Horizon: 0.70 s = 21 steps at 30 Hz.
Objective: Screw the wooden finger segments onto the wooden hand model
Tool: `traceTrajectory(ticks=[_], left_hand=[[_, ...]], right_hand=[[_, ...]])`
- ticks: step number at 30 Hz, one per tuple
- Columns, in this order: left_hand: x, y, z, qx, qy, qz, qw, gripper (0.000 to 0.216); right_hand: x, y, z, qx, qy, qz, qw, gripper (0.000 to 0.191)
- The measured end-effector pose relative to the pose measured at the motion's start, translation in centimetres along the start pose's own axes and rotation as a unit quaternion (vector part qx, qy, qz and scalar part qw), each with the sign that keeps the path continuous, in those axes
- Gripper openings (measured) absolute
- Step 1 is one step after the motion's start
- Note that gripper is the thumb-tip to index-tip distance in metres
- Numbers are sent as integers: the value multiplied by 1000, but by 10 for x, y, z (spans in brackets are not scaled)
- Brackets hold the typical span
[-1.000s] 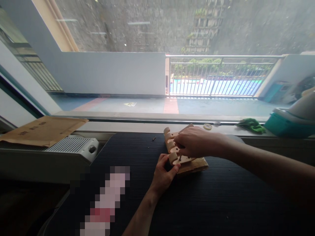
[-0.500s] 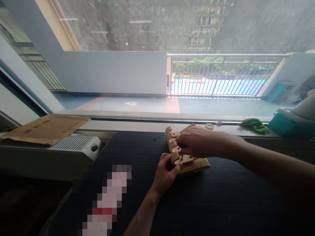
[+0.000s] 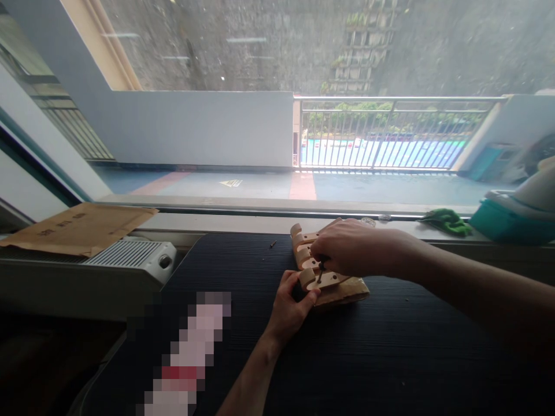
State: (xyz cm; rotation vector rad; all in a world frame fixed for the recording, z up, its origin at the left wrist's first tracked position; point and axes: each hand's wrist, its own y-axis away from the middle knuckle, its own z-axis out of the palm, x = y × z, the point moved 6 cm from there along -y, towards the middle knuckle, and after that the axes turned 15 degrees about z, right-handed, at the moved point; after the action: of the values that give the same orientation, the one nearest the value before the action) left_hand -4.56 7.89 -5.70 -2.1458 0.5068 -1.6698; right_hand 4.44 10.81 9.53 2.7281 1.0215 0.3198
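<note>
A pale wooden piece with several curved, hook-like ends and dark round holes lies on the dark table. Under its near side is a flat brown block. My left hand is closed on the nearest hooked end, thumb on the front side and fingers behind. Above the wood, my right hand is closed around a dark, thin screwdriver. Its tip points down at a hole near that hook; most of its handle is hidden in the fist. A small screw lies apart on the table, farther back and left.
The dark table meets a window sill. On the sill are a green cloth, a roll of tape and a teal container. A brown envelope rests on a white radiator at left.
My right hand has shifted very slightly, and more of the screwdriver shows below the fist. My left hand and the wooden piece stay in place; the view has moved a little.
</note>
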Motion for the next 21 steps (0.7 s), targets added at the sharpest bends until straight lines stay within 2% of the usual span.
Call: traceTrajectory(ticks=[6,10,16,21], left_hand=[[-1,1,1,-6,-3,-3,1000,14],[-1,1,1,-9,-4,-1,1000,14],[-1,1,2,-12,-1,3,1000,17],[-1,1,2,-12,0,1,1000,17]], right_hand=[[-4,-5,2,20,0,17,1000,17],[-4,-4,0,11,12,31,999,17],[1,2,-6,23,9,8,1000,11],[4,-1,-2,16,12,7,1000,9]])
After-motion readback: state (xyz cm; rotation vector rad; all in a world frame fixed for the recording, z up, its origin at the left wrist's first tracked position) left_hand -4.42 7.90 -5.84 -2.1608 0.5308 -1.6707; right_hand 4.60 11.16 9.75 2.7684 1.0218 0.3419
